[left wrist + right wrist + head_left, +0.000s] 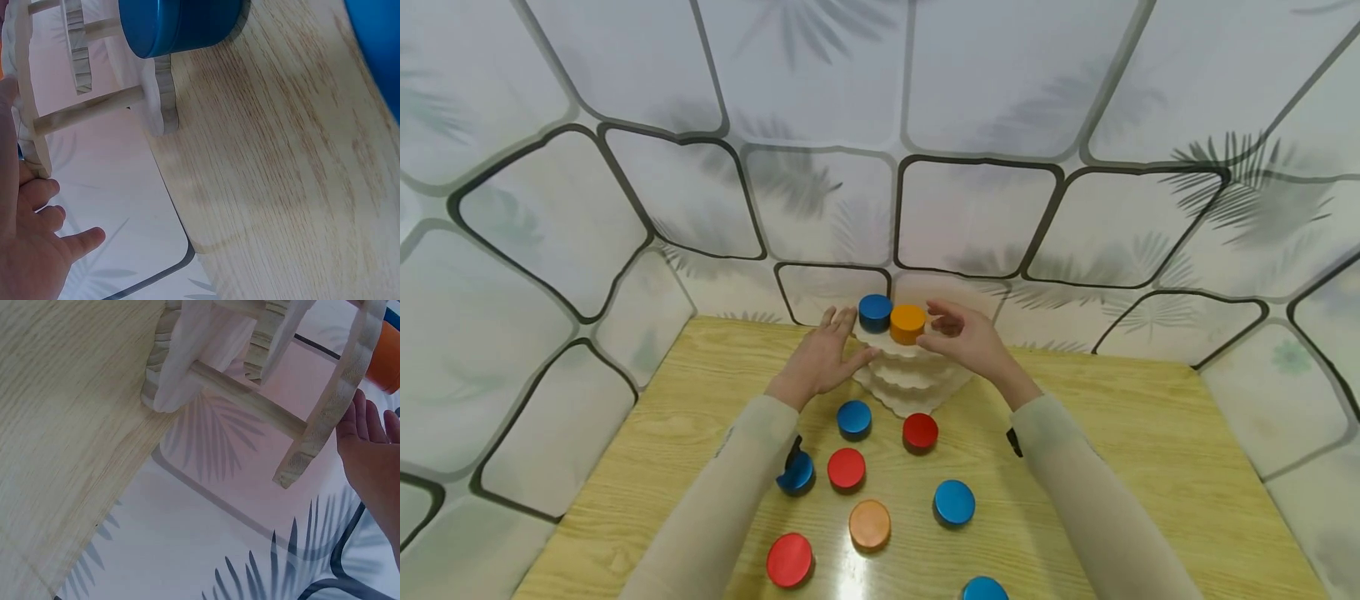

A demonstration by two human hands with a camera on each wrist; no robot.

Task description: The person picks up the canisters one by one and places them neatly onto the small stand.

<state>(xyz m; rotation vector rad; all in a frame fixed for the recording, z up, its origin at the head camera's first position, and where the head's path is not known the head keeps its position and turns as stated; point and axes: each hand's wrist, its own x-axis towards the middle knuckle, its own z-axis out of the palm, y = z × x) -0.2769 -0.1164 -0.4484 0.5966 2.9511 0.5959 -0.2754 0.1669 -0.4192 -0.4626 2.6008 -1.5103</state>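
Note:
A tiered wooden stand [910,375] with scalloped edges stands against the back wall. On its top tier sit a blue round tin [875,312] and an orange round tin [907,323], side by side. My left hand [820,358] is at the stand's left, fingers extended beside the blue tin; in the left wrist view its fingertips [44,190] are at the top tier's edge. My right hand [973,337] is right of the orange tin, thumb and fingers apart and lightly bent. From the right wrist, that hand [372,450] appears against the top tier's edge, holding nothing visible.
Before the stand, the wooden table [1135,450] bears several tins: red [920,432], red [847,469], blue [854,418], blue [954,502], and a paler orange one [870,525]. Another blue tin [797,475] is partly covered by the left sleeve. Patterned walls [820,208] surround the table.

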